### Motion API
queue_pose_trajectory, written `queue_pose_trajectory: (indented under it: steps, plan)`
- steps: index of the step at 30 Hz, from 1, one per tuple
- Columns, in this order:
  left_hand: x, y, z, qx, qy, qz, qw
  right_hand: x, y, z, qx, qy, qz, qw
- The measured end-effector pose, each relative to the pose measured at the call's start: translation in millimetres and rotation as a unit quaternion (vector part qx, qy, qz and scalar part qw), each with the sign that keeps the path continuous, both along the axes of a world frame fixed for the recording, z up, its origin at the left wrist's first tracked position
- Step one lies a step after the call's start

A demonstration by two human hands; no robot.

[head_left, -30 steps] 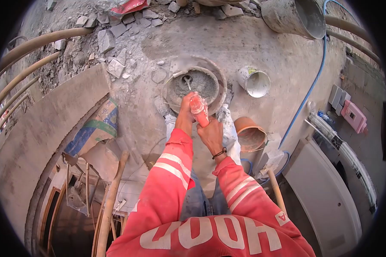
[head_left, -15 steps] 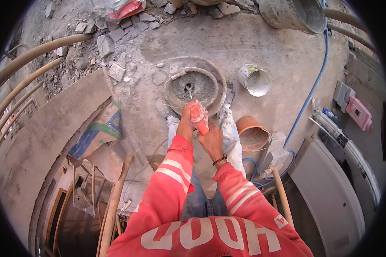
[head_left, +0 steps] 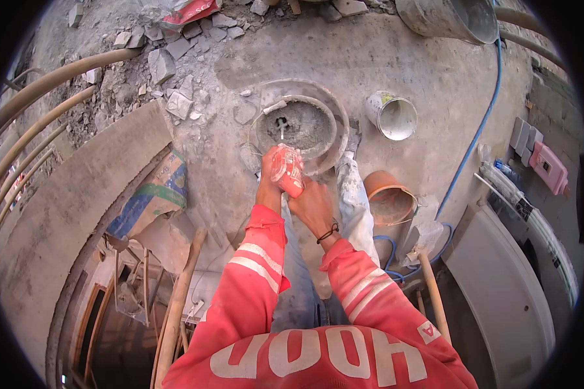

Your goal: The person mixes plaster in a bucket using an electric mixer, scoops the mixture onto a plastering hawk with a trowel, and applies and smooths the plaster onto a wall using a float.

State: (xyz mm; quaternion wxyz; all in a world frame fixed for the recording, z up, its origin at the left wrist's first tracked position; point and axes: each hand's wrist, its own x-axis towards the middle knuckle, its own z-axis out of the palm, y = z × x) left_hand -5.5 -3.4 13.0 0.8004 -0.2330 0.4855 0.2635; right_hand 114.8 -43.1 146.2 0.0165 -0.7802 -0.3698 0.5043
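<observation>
A red, dust-covered power mixer [head_left: 288,167] is held between both hands in front of the body. My left hand [head_left: 269,180] wraps round its left side near the front. My right hand [head_left: 313,207], with a dark band at the wrist, is closed on its rear end. From the tool a metal mixing shaft [head_left: 281,131] reaches down into a round bucket [head_left: 331,133] of grey, wet-looking mortar [head_left: 302,123]. The paddle shows partly at the left side of the mortar.
A white bucket [head_left: 397,118] and an orange bucket [head_left: 390,201] lie to the right. A blue hose [head_left: 477,133] runs beyond them. Broken stones [head_left: 162,65] lie at upper left, near a torn sack [head_left: 150,198]. A large grey bucket [head_left: 444,19] is at top right.
Both hands and the mixer have shifted slightly left relative to the bucket, and the shaft now stands nearer the mortar's left side. The whole view has shifted a little.
</observation>
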Motion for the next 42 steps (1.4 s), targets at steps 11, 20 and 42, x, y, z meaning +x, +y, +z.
queue_pose_trajectory:
  steps: [11, 20, 42]
  plan:
    - [-4.7, 6.8, -16.7, 0.034, -0.061, 0.081, 0.994, 6.6, 26.2, -3.7, -0.017, -0.011, 0.048, 0.999]
    - [39.3, 19.2, -8.3, -0.004, -0.007, 0.022, 1.0, 37.0, 23.3, -4.4, -0.026, -0.02, -0.025, 0.999]
    - [82.4, 15.2, -3.7, -0.057, -0.036, -0.094, 0.993, 51.1, -13.0, -12.1, 0.002, -0.047, -0.104, 0.993]
